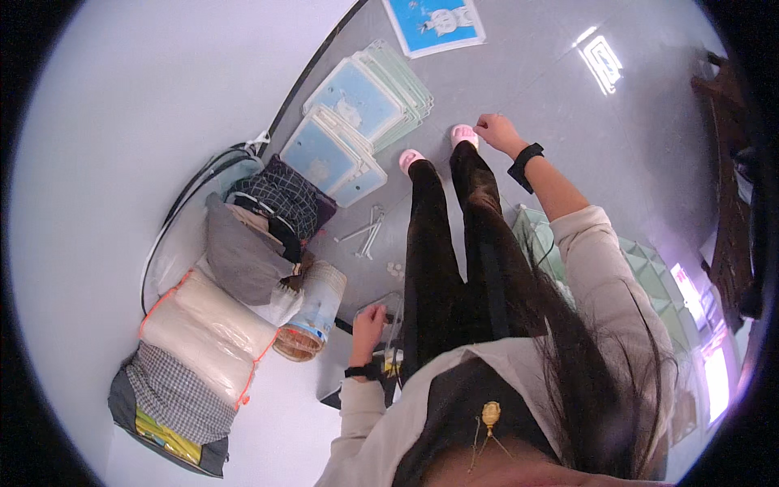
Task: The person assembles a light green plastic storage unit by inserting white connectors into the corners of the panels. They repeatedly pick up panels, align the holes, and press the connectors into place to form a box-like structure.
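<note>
Grey floor (519,97) spreads under the person, who stands in black trousers and pink slippers (463,134), looking straight down. The right hand (495,128) reaches low beside the right slipper, its fingers curled in a loose pinch near the toe; whether anything thin sits between the fingertips, I cannot tell from here. A black watch band circles that wrist. The left hand (367,321) hangs at the person's side with its fingers closed on the rim of a clear plastic container (388,312), which sits just beside the left leg, near the wall.

Left of that hand a clear jar (315,312) with a woven base lies tilted against a heap of bags: a grey one (239,256), a dark checked one (280,199) and a cream bundle with orange trim (207,329). Ahead of the slippers two stacks of pale blue flat panels (357,122) lie fanned on the floor, with a blue picture board (434,23) beyond them. A few small metal rods (367,234) lie between the panels and the jar. Pale green grid panels (641,268) lie to the person's right.
</note>
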### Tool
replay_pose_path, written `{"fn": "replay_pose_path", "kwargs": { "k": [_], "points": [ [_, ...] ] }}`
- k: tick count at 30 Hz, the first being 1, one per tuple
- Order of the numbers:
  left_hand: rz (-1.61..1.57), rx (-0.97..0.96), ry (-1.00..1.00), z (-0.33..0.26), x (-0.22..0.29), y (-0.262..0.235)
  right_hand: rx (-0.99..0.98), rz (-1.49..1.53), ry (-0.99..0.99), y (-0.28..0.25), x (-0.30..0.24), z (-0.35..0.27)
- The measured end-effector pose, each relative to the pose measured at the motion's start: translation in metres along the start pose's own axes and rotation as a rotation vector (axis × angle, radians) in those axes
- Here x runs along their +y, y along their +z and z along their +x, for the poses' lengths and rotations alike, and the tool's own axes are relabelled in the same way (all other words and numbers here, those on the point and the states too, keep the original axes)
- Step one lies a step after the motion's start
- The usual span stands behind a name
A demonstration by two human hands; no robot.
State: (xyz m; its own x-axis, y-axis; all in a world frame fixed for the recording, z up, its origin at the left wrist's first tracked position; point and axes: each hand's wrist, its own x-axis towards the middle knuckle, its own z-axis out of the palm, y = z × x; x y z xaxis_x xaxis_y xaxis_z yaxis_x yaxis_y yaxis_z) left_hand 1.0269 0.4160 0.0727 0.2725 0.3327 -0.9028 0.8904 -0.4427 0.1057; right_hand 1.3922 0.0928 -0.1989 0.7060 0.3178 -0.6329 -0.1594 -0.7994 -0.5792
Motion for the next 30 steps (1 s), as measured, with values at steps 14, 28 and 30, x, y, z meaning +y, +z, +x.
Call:
{"fn": "replay_pose_path", "kwargs": {
  "k": [14,28,30],
  "points": [
    [-0.509,0.036,-0.137,0.116,-0.074,0.071,-0.154,0.237,0.145,0.258,0.068,0.173],
    [-0.426,0.035,-0.322,0.200,-0.134,0.140,-0.156,0.780,0.579,0.385,0.154,0.314],
    [-0.440,0.003,-0.379,0.202,-0.130,0.136,-0.378,0.766,0.414,0.369,0.136,0.304]
  ]
}}
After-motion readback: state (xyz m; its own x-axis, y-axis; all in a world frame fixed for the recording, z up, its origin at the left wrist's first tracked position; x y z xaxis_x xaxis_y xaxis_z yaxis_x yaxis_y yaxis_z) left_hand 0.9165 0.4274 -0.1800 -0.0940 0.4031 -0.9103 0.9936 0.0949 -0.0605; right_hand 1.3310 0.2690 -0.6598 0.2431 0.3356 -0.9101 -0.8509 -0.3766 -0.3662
